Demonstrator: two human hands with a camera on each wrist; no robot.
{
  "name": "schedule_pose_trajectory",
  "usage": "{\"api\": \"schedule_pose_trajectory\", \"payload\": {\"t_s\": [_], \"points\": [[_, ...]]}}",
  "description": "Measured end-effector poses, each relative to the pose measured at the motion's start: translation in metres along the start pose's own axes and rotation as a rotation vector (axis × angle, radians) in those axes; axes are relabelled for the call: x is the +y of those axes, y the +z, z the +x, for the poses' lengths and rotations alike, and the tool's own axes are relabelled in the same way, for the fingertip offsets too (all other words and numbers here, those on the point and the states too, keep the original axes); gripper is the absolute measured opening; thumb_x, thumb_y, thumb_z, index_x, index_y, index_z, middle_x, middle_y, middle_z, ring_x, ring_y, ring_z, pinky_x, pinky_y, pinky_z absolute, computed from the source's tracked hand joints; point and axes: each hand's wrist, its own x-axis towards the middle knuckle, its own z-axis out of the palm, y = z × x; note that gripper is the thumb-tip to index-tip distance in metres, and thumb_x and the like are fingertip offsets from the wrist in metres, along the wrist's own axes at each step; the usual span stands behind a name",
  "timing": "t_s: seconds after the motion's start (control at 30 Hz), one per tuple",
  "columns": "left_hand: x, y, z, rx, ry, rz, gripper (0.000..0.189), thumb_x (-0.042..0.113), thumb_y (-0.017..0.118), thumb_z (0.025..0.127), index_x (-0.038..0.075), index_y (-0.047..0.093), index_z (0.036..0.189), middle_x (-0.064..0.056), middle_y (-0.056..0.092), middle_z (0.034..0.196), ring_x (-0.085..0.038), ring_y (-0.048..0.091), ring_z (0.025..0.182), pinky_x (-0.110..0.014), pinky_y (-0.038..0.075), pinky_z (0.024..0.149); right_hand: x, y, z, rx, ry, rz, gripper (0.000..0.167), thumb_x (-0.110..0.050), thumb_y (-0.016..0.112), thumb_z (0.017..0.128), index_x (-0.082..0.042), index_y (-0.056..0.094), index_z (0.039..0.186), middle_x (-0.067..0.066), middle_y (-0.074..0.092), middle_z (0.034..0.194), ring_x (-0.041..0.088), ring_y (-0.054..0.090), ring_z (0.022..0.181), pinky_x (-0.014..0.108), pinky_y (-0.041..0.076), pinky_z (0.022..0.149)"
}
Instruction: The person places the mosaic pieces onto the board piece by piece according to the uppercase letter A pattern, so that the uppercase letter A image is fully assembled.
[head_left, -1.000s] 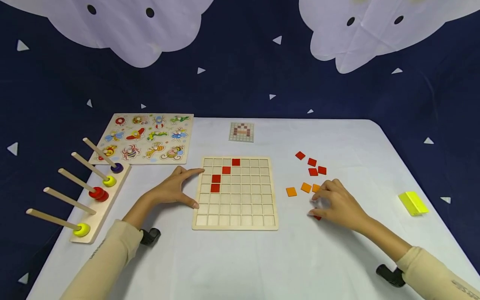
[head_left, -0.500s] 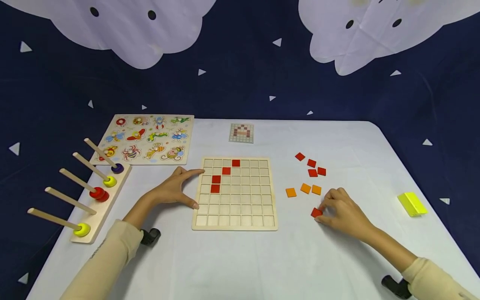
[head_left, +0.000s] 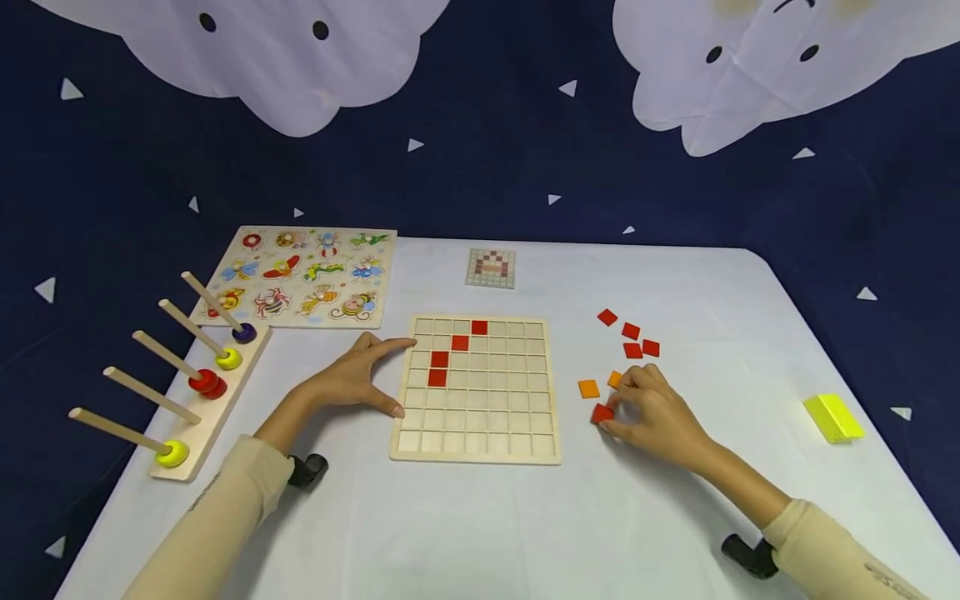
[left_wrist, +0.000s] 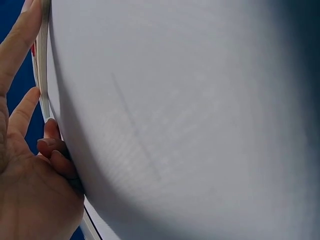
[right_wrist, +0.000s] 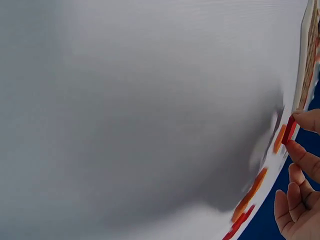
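Observation:
My left hand (head_left: 354, 375) rests at the left edge of a wooden grid board (head_left: 495, 417), thumb and index finger spread apart and touching its rim. Red tiles fill a few of the cells, one red tile (head_left: 438, 377) being the lowest. Between thumb and fingertips, my right hand (head_left: 654, 417) pinches a red square tile (head_left: 602, 413) to the right of the board. The right wrist view also shows this red tile (right_wrist: 289, 130) held by its edges. An orange tile (head_left: 588, 389) lies just beyond it; another orange tile (head_left: 615, 380) is partly hidden by the hand.
Several loose red tiles (head_left: 633, 351) lie at the right. Behind the board is a small pattern card (head_left: 491, 268). An insect peg puzzle (head_left: 307, 275) and a wooden peg stand with rings (head_left: 217, 408) occupy the left. A yellow block (head_left: 834, 418) sits far right.
My right hand has picked up the red tile and carried it left, toward the board, past the orange tiles. The left hand stays at the board's edge. The head view has shifted slightly.

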Motion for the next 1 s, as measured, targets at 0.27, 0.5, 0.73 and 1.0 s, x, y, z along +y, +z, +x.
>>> {"api": "schedule_pose_trajectory", "payload": {"t_s": [0.27, 0.5, 0.73, 1.0], "points": [[0.001, -0.002, 0.003, 0.002, -0.010, -0.011, 0.113, 0.043, 0.096, 0.057, 0.028, 0.038, 0.153, -0.011, 0.037, 0.110, -0.026, 0.042, 0.101, -0.046, 0.039, 0.094, -0.027, 0.015, 0.031, -0.028, -0.089, 0.042, 0.018, -0.018, 0.088, 0.069, -0.015, 0.071, 0.075, -0.005, 0.050, 0.086, 0.011, 0.039, 0.090, 0.029, 0.041, 0.071], [0.002, -0.002, 0.002, 0.000, 0.001, -0.024, 0.113, 0.041, 0.096, 0.058, 0.027, 0.038, 0.153, -0.010, 0.036, 0.108, -0.026, 0.041, 0.101, -0.046, 0.039, 0.095, -0.056, 0.029, 0.055, -0.063, -0.165, 0.098, 0.019, -0.019, 0.088, 0.070, -0.013, 0.073, 0.077, -0.004, 0.051, 0.088, 0.013, 0.041, 0.091, 0.030, 0.044, 0.076], [0.000, 0.001, 0.003, 0.005, 0.014, -0.026, 0.113, 0.043, 0.096, 0.057, 0.025, 0.039, 0.153, -0.010, 0.036, 0.107, -0.025, 0.041, 0.099, -0.046, 0.039, 0.093, -0.082, 0.047, 0.073, -0.113, -0.198, 0.136, 0.018, -0.021, 0.086, 0.072, -0.011, 0.074, 0.080, -0.005, 0.051, 0.089, 0.012, 0.039, 0.089, 0.029, 0.042, 0.077], [0.002, 0.000, 0.001, 0.009, -0.007, -0.033, 0.112, 0.040, 0.096, 0.057, 0.027, 0.039, 0.153, -0.010, 0.036, 0.107, -0.025, 0.041, 0.100, -0.045, 0.039, 0.095, -0.102, 0.063, 0.092, -0.122, -0.241, 0.136, 0.018, -0.024, 0.084, 0.074, -0.010, 0.074, 0.079, -0.003, 0.052, 0.089, 0.013, 0.040, 0.089, 0.029, 0.042, 0.079]]}}
